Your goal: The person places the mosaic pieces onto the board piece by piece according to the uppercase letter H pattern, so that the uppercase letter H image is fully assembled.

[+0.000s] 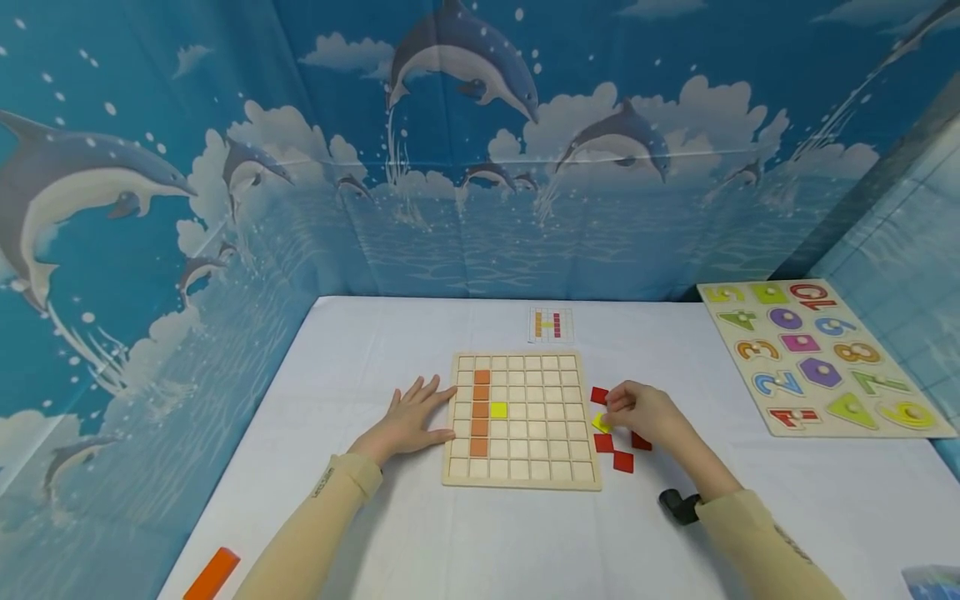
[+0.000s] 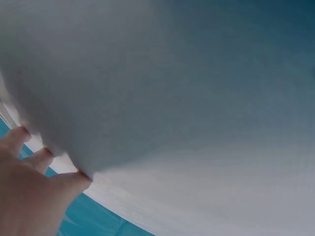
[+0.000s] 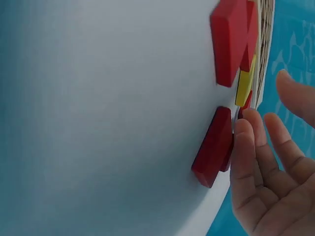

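Right hand [image 1: 645, 410] by yellow tile [image 1: 598, 422] (partly hidden, head view).

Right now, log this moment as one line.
left hand: at left edge of board | right hand: at loose yellow tile | board: five orange tiles, one set yellow tile

num. puzzle bd [image 1: 813, 400], dolphin curtain [image 1: 480, 242], orange blk [image 1: 212, 573]

Tiles [image 1: 603, 443] lie right of the board [image 1: 538, 428], card [image 1: 551, 325] behind.
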`<state>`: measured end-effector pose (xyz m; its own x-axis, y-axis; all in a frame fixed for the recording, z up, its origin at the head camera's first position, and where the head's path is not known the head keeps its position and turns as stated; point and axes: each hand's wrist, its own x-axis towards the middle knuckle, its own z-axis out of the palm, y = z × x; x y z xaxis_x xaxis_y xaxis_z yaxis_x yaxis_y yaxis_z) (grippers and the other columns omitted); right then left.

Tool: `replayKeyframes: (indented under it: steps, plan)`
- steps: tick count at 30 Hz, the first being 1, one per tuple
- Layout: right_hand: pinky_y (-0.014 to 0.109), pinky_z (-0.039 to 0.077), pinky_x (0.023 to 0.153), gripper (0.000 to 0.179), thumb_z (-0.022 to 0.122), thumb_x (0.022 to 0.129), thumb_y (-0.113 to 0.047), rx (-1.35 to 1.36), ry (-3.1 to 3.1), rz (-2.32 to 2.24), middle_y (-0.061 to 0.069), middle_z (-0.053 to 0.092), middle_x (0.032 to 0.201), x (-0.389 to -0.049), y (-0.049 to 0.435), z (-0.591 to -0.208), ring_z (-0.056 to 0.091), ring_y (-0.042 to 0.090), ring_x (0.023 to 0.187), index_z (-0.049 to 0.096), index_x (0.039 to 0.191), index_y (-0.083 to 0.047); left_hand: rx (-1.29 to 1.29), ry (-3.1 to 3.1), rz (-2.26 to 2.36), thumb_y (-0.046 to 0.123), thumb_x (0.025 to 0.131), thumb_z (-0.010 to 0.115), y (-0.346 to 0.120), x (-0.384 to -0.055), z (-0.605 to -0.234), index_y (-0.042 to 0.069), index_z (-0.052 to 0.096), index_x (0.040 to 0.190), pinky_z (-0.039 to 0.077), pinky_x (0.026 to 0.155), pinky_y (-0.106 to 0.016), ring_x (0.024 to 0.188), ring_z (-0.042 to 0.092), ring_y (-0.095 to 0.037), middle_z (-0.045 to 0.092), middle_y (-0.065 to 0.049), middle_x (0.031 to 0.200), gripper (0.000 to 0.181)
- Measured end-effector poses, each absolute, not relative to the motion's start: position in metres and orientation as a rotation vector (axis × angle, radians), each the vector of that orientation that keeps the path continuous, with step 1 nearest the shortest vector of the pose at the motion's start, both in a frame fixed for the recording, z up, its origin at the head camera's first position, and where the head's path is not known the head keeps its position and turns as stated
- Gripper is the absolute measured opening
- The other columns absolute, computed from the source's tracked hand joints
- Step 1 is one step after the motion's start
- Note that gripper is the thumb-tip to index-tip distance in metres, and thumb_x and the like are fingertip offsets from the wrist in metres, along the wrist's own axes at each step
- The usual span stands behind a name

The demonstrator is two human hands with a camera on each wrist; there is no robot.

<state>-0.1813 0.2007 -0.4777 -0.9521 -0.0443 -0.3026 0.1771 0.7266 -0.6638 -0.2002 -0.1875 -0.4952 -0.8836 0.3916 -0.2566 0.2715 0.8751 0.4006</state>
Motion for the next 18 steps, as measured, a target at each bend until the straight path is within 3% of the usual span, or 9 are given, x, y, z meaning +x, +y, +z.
replayKeyframes:
  steps: [7,18]
  plan:
    - [0.028,0.047,0.061,0.031,0.077,0.083,-0.016,0.071,2.655,-0.995,0.009,0.063,0.095,-0.18,0.192,-0.479,0.055,0.019,0.077,0.063,0.106,-0.001,0.481,2.723,0.508,0.051,0.089,0.067,-0.187,-0.2,-0.495,0.03,0.032,0.155,0.001,0.12,-0.065,0.154,0.005,-0.035,0.016,-0.009,0.166,0.078]
    - [0.027,0.046,0.057,0.029,0.078,0.082,-0.016,0.083,2.677,-0.925,0.009,0.061,0.09,-0.181,0.187,-0.482,0.053,0.019,0.073,0.065,0.102,0.0,0.478,2.72,0.514,0.053,0.088,0.067,-0.187,-0.201,-0.497,0.03,0.032,0.155,0.0,0.12,-0.065,0.154,0.004,-0.036,0.016,-0.009,0.166,0.079]
